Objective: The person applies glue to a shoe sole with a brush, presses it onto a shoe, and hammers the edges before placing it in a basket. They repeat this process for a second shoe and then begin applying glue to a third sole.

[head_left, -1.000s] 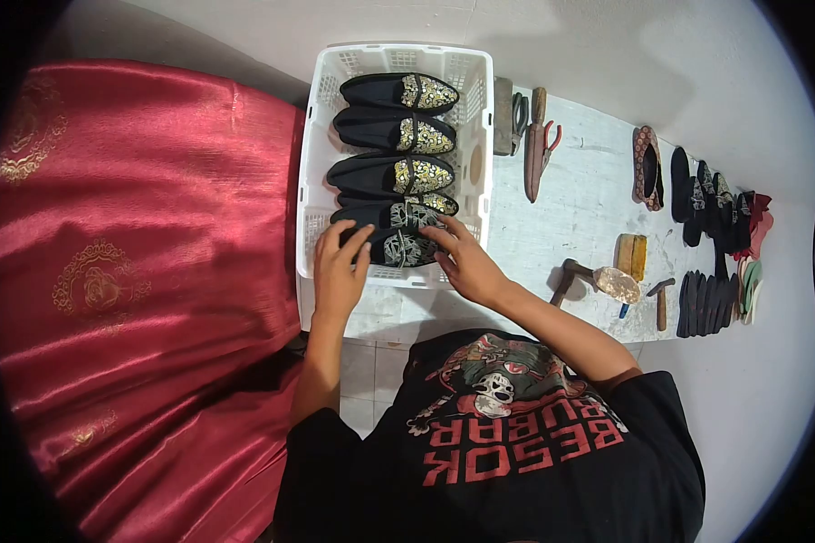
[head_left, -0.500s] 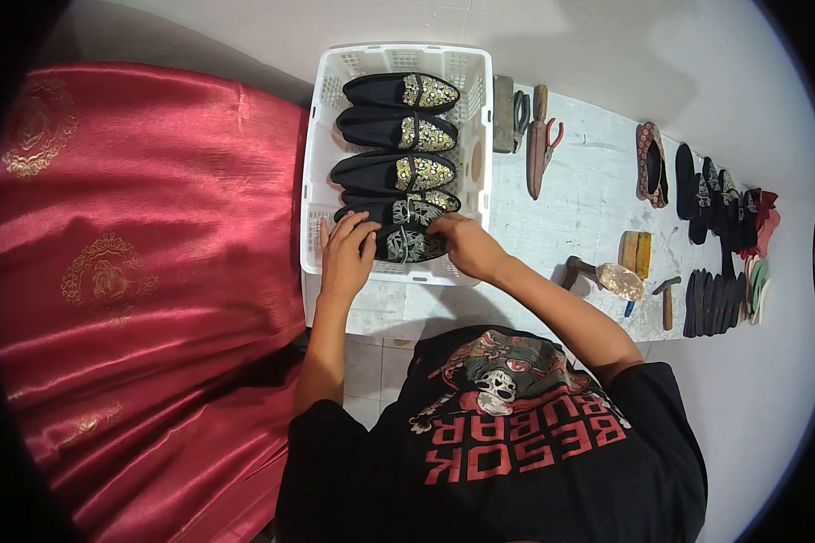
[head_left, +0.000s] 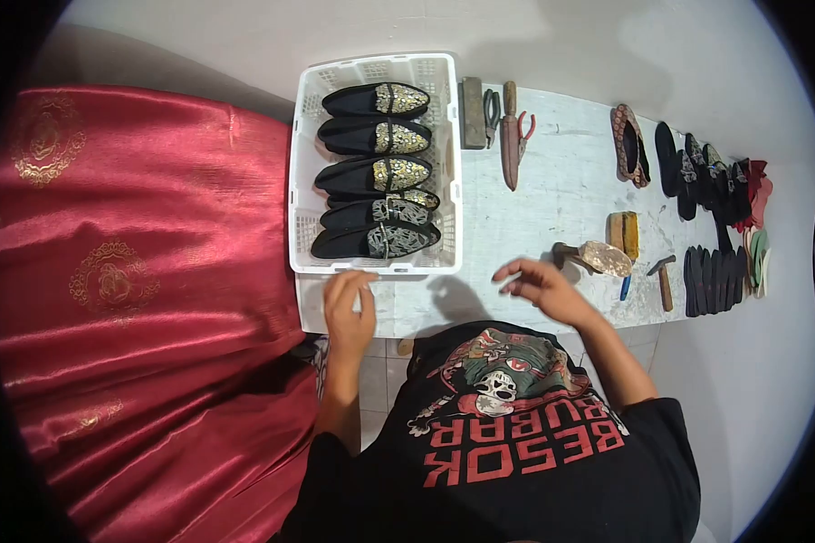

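Observation:
A white plastic basket (head_left: 455, 181) holds several black shoes lying in a column. The upper ones, such as the top shoe (head_left: 376, 100), have gold-patterned toes; the lowest shoe (head_left: 376, 241) has a grey leaf-like pattern. My left hand (head_left: 350, 308) hovers just below the basket's near edge, empty, with its fingers apart. To the right of the basket, over the white table (head_left: 552, 154), my right hand (head_left: 543, 288) is in the air with spread fingers and nothing in it.
Right of the basket lie a grey block (head_left: 472, 113), red-handled pliers (head_left: 526, 127) and a sheathed knife (head_left: 510, 149). Further right are a mallet (head_left: 602, 258), a hammer (head_left: 666, 282), a patterned shoe (head_left: 627, 145) and black soles (head_left: 711, 281). Red cloth (head_left: 172, 226) covers the left side.
Both hands have let go of the lowest shoe and pulled back out of the basket, the right one moving to the right. The view has shifted slightly, and the lowest shoe lies more to the left.

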The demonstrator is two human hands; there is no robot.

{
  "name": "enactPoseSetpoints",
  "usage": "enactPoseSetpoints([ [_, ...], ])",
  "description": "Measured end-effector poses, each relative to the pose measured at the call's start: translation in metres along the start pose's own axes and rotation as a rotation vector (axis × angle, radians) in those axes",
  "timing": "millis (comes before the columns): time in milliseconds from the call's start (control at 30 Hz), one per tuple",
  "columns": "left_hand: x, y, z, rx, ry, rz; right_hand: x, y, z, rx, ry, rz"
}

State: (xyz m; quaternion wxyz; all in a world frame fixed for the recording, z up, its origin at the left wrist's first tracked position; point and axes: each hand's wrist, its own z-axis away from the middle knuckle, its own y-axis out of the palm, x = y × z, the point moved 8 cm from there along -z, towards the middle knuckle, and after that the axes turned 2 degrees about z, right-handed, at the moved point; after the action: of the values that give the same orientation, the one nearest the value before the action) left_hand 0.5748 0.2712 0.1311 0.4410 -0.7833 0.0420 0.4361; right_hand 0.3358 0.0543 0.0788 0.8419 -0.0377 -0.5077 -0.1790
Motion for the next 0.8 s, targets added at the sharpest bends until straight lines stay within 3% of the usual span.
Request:
enactPoseSetpoints([
  [100, -0.027, 0.038, 0.03, 0.125, 0.05, 0.174, -0.034, 0.029, 0.031, 0.013, 0.144, -0.15],
  [233, -0.069, 0.085, 0.053, 0.343, 0.167, 0.243, -0.035, 0.034, 0.05, 0.017, 0.138, -0.147],
  [300, -0.088, 0.093, 0.056, 0.401, 0.193, 0.257, -0.034, 0.022, 0.056, -0.04, 0.024, -0.122],
  [400, -0.08, 0.103, 0.061, 0.418, 0.151, 0.246, -0.034, 0.009, 0.069, -0.076, 0.016, -0.123],
  [567, -0.065, 0.113, 0.075, 0.447, 0.062, 0.233, -0.111, 0.008, 0.095, -0.079, 0.015, -0.178],
  [633, -0.075, 0.125, 0.079, 0.468, 0.079, 0.222, -0.111, 0.0, 0.116, -0.071, 0.111, -0.152],
  [733, -0.108, 0.15, 0.085, 0.502, 0.097, 0.205, -0.12, -0.029, 0.131, -0.146, 0.035, -0.332],
  [800, -0.128, 0.17, 0.09, 0.514, 0.11, 0.191, -0.126, -0.052, 0.147, -0.188, 0.102, -0.304],
])
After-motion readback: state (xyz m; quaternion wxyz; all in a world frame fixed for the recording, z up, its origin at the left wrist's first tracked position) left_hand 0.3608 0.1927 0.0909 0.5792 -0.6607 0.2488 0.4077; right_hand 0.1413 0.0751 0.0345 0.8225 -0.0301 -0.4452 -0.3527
